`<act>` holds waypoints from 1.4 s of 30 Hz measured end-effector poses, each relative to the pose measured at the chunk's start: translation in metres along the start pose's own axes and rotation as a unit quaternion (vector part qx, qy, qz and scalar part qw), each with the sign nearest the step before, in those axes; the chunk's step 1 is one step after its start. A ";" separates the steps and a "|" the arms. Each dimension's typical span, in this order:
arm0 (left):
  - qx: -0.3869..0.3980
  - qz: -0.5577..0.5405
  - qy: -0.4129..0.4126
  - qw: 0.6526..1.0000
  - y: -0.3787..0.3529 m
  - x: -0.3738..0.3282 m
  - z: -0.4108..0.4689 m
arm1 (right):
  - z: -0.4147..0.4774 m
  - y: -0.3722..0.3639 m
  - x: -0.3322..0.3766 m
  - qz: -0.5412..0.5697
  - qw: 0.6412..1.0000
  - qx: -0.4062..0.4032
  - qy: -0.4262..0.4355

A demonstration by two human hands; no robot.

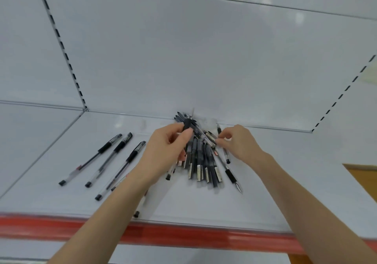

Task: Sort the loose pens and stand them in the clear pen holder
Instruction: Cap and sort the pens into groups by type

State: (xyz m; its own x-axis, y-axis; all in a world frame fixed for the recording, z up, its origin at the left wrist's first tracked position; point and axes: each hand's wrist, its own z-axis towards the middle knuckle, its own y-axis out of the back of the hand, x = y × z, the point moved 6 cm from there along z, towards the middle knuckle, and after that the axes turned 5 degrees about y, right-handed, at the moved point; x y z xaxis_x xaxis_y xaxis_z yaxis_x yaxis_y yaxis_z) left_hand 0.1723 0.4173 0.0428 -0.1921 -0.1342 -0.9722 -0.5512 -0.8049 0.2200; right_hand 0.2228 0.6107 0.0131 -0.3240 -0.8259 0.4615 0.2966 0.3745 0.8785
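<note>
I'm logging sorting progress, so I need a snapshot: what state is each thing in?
pen pile, loose, fanned flat on the shelf
raised pen, held tilted over the pen pile
left hand, grips the raised pen's black end
right hand, fingers pinch that pen's other end
three clear pens, capped, lying side by side left of the pen pile
clear pen holder, not in view

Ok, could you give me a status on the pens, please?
Left hand pinching a dark pen above the pile. Right hand pinching its other end. Three pens laid apart, left. Holder not in view.
</note>
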 end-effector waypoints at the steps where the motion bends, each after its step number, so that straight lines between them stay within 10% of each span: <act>1: 0.000 -0.004 0.002 1.000 0.002 0.001 -0.001 | 0.000 0.000 0.000 -0.002 1.000 -0.008 0.004; 9: -0.024 0.099 -0.064 0.993 0.012 -0.004 -0.010 | -0.022 0.056 0.056 0.327 0.941 -0.040 0.072; 21: -0.026 0.200 -0.143 0.969 0.006 -0.011 -0.019 | -0.040 0.060 0.094 0.192 0.963 0.036 0.185; 35: -0.029 0.167 -0.120 0.978 0.004 -0.016 -0.019 | -0.048 0.045 0.079 0.355 0.927 -0.018 0.123; 42: -0.149 0.286 -0.002 0.947 0.059 0.023 -0.008 | -0.020 0.012 0.009 0.009 0.998 0.033 -0.056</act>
State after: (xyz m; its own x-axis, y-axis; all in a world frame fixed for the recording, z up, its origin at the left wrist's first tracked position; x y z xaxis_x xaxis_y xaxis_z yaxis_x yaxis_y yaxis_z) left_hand 0.1415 0.3620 0.0331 -0.3935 -0.5955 -0.7004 -0.1028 -0.7286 0.6772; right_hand 0.2412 0.5996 0.0251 -0.4189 -0.7674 0.4853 0.2449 0.4192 0.8742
